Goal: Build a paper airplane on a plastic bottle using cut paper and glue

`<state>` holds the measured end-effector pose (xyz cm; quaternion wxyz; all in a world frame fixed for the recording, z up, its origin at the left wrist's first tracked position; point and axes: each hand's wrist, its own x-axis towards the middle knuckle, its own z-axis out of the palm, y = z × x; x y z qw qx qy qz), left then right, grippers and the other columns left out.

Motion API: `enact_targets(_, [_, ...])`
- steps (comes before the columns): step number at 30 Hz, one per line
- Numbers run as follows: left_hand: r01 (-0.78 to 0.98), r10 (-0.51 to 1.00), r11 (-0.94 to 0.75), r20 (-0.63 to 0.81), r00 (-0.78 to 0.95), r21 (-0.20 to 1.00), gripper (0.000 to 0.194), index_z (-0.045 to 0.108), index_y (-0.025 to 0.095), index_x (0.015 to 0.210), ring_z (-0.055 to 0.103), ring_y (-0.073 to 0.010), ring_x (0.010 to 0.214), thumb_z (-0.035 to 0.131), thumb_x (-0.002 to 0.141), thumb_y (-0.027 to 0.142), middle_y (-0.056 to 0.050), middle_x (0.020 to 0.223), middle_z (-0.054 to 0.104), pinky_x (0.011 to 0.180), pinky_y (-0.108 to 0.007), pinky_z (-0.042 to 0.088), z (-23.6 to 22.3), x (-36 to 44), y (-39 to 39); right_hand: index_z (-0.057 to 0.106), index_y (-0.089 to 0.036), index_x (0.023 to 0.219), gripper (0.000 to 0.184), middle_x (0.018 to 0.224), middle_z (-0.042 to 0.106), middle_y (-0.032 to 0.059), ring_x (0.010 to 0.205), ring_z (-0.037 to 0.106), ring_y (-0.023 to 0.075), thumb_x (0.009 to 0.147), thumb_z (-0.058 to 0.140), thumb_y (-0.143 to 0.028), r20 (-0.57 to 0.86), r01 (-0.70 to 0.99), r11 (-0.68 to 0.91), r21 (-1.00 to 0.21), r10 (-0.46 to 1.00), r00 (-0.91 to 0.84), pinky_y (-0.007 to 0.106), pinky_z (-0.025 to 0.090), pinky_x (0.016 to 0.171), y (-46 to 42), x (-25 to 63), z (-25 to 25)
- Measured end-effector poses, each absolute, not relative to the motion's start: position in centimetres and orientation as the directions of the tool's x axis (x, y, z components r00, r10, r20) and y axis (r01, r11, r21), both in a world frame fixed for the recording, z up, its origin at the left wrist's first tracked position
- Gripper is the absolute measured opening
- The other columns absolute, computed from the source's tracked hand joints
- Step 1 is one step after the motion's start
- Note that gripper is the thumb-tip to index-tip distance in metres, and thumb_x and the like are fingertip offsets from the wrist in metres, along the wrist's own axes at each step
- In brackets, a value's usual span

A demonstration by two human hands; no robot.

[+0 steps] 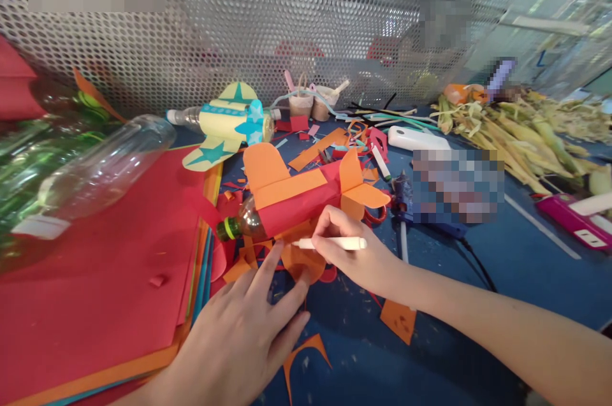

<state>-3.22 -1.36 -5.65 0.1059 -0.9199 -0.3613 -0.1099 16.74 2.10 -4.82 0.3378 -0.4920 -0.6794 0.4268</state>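
Observation:
My right hand is closed on a white pen, its tip pointing left onto an orange paper piece on the blue table. My left hand lies flat with fingers spread, pressing the near edge of that orange piece. Just behind stands a bottle plane wrapped in red paper with orange wings and a green cap. A second bottle plane, yellow with teal stars, sits farther back.
A stack of red and orange paper sheets covers the left. Clear plastic bottles lie on it. Paper scraps, a blue glue gun with its cord, a white device and corn husks fill the right. A perforated metal wall stands behind.

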Motion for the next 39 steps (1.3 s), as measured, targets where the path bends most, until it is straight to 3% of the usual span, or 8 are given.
enact_targets(39, [0.67,0.61,-0.724,0.303,0.732,-0.162,0.041,0.067,0.025,0.107,0.069,-0.0268,0.07,0.029,0.094,0.028,-0.022,0.112,0.064,0.052,-0.04,0.057,-5.44,-3.09,-1.31,0.044,-0.022,0.078,0.011,0.063,0.049,-0.0074,0.052,0.047,0.0082,0.087,0.051,-0.022,0.049,0.375,0.168,-0.912,0.951,-0.307,0.02,0.035,0.049,2.1,17.0,-5.19])
